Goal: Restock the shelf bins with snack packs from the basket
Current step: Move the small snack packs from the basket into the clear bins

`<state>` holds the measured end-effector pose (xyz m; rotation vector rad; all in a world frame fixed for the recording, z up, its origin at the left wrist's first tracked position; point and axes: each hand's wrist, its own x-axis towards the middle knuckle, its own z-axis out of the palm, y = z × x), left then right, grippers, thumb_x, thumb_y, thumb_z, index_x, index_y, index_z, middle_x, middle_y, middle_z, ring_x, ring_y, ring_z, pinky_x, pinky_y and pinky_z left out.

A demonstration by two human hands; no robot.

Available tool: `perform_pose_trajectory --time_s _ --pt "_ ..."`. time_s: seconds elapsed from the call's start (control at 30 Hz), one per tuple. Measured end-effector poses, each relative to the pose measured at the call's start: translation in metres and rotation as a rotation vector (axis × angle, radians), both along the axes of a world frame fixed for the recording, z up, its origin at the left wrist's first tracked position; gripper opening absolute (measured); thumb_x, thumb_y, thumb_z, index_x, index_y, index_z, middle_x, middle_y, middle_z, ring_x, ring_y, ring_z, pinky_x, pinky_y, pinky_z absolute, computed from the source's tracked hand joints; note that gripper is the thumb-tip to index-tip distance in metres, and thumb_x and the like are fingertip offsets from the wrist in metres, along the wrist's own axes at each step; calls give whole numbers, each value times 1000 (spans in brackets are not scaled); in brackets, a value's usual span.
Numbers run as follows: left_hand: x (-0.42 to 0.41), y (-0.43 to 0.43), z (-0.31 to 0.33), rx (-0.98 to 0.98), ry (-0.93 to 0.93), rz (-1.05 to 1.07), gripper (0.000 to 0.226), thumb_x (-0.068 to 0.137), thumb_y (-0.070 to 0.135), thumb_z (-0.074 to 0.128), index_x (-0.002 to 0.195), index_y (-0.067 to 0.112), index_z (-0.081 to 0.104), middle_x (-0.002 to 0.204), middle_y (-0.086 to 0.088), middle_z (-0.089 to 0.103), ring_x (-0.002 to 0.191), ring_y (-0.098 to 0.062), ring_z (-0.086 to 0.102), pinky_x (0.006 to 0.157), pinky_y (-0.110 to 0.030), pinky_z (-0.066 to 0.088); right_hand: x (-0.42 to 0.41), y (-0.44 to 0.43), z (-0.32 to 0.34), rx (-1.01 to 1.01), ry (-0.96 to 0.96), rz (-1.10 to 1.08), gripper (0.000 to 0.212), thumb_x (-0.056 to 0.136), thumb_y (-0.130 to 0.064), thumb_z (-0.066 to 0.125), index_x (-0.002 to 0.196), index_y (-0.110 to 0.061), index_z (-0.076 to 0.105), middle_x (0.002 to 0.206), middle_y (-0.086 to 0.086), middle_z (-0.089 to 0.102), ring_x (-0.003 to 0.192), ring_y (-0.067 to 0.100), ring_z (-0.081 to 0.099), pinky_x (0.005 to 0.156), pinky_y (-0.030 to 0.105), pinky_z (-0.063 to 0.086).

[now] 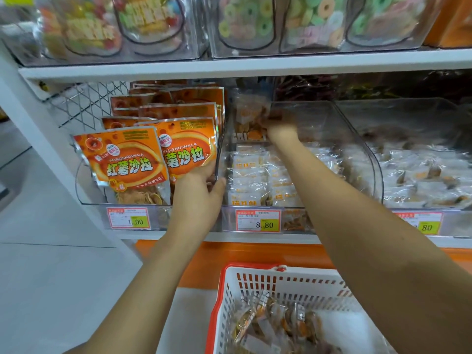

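Snack aisle of a self-service shop.

White metal shelves [229, 66] carry clear plastic bins [357, 139], each stocked with many copies of one product: orange foil snack pouches [127, 159], small clear-wrapped packs [250, 175], and bags of ring-shaped gummy sweets [245, 24] on the tier above. Red-bordered price tags [258, 220] with yellow fields, reading 1.00 and 8.80, line the shelf front. A red-and-white plastic shopping basket [293, 282] sits below.

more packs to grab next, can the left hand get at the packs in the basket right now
Probably yes. The basket is open-topped just below the left hand, and nothing covers its packs. The hand would first have to let go of the bin wall; the right arm crosses farther right.
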<state>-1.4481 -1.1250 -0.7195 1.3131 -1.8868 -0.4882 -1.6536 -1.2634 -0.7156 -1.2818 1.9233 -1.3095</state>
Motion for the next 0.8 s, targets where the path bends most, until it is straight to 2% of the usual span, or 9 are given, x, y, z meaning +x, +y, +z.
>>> perform_pose_trajectory --time_s 0.07,0.13,0.2,0.27,0.37,0.47,0.57,0.67,0.8 --pt "0 0 -1 -4 -10 13 31 93 13 58 123 18 63 102 -1 70 94 -12 61 76 -21 39 1 1 2 -33 9 -26 24 93 -26 60 106 -7 64 95 3 65 89 20 65 66 20 50" --pt "0 0 -2 -9 -8 13 32 93 14 58 124 18 63 102 0 70 94 -12 61 75 -21 40 3 2 2 -26 22 -16 20 92 -26 62 103 -9 61 89 -3 61 77 12 59 59 11 44" --pt "0 -1 -3 -9 4 4 33 93 14 58 125 19 62 102 -1 70 95 -14 63 76 -22 42 6 2 1 -9 -33 -6 17 88 -24 66 99 -14 57 87 -5 58 70 7 54 57 12 47" --pt "1 -1 -4 -13 3 -4 34 92 13 58 126 19 61 102 -3 70 95 -16 64 76 -23 43 9 6 0 29 -58 -48 27 85 -25 70 100 -12 52 89 -4 57 72 10 54 51 15 41" --pt "3 1 -4 -28 -22 -24 41 90 12 61 130 19 58 103 -1 70 95 -16 63 77 -24 44 12 11 -1 53 -60 -111 47 82 -28 71 117 -5 50 107 7 58 95 21 58 70 25 45" --pt "5 5 -6 -25 -20 -35 47 89 14 63 134 21 55 110 2 68 99 -17 63 82 -28 48 16 22 3 33 -100 -106 48 78 -26 73 117 -3 55 112 12 61 103 27 61 88 33 52" --pt "8 11 -9 -29 -15 -38 49 89 15 64 136 21 53 120 -1 66 109 -20 61 90 -31 49 20 39 14 42 -56 -48 30 86 -20 65 110 -3 63 100 10 65 87 20 64 70 18 51" --pt "13 20 -12 -93 -40 -41 43 91 17 62 133 19 56 117 -1 67 109 -17 61 86 -25 46 30 72 31 -16 52 27 24 90 -26 63 102 -5 67 97 6 67 83 15 62 68 22 44" --pt "22 41 -21 -206 -49 -31 29 93 17 56 122 14 60 113 -5 65 102 -21 61 83 -36 53 42 148 28 -159 187 137 22 89 -27 65 74 -11 60 66 -2 58 61 0 49 56 9 36"
